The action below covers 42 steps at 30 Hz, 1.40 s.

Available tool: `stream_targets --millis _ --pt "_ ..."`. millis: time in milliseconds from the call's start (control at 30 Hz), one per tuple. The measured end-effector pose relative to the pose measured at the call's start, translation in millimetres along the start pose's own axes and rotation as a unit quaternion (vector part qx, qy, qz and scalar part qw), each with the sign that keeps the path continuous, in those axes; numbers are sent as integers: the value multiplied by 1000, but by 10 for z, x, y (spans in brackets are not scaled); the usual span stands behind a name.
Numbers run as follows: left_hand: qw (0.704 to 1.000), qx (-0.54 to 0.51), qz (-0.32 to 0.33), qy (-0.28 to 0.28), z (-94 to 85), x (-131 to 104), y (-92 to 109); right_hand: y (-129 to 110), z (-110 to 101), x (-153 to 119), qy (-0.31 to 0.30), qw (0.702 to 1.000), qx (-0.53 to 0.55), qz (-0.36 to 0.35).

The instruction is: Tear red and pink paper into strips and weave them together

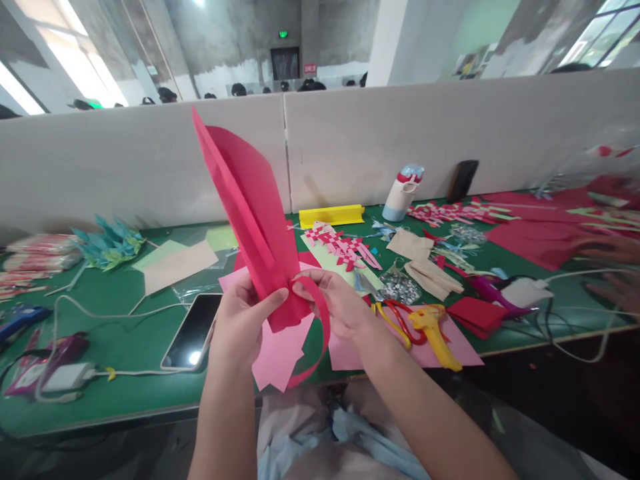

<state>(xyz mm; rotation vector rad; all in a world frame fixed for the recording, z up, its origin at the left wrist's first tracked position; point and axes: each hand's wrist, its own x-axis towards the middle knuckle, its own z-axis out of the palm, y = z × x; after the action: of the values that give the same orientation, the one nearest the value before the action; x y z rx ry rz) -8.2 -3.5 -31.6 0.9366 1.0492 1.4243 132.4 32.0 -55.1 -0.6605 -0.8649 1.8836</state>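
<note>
A large folded piece of red paper stands raised above the table's front part, its top tilted to the left. Around its lower left side my left hand is closed, with the thumb pressed on the front. My right hand pinches a narrow red paper strip against the lower right of the folded paper. The strip curls down in a loop below my right hand. Pink paper sheets lie on the table underneath. Some fingertips are hidden behind the paper.
A phone and cables lie to the left. Right of my hands are scissors and a yellow glue gun. Behind stand a yellow folded piece, a bottle and a partition. Another person's blurred hand is at far right.
</note>
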Motion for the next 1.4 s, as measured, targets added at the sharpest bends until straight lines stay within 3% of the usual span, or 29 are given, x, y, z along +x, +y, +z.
stream_targets --millis 300,700,1033,1400 --pt "1000 22 7 16 -19 12 -2 3 -52 -15 41 998 -43 14" --pt "1000 11 -1 11 -16 16 -36 52 -45 7 29 999 9 21" --pt "999 43 -5 8 -27 3 -15 77 -103 12 38 999 -30 15" --pt "1000 11 2 13 -15 3 -29 36 -3 -12 30 999 26 27"
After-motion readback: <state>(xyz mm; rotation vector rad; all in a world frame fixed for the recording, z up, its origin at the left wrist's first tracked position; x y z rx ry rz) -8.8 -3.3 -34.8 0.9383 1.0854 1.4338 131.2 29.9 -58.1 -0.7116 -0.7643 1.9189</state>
